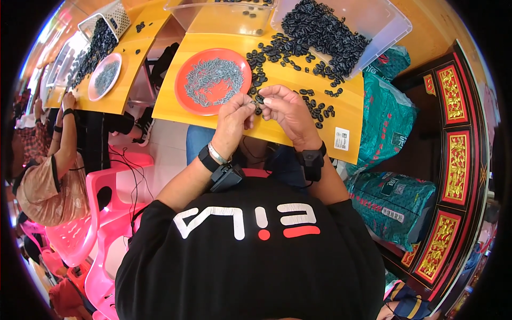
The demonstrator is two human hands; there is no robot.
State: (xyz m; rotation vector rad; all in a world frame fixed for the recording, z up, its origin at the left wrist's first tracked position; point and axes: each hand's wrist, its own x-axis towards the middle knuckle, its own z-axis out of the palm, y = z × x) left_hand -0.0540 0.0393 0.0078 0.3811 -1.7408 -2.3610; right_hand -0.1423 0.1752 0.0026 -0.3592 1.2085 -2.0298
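Over the table's front edge my two hands meet, fingertips almost touching. My right hand (290, 113) pinches a small black plastic part (260, 99) between thumb and forefinger. My left hand (234, 118) is closed in a pinch beside it; what its fingertips hold is too small to make out. Just left of the hands sits a round red plate (183, 85) of small grey metal pieces (213, 80), which look like screws. Loose black oval parts (277, 49) with two holes lie behind and to the right of my hands, on the yellow table (184, 50).
A tilted clear plastic bin (392, 34) spills black parts at the back right. Green woven sacks (386, 120) stand against the table's right side. At left, a person (56, 181) works at another table near pink plastic chairs (120, 176). Carved panels (456, 165) line the right.
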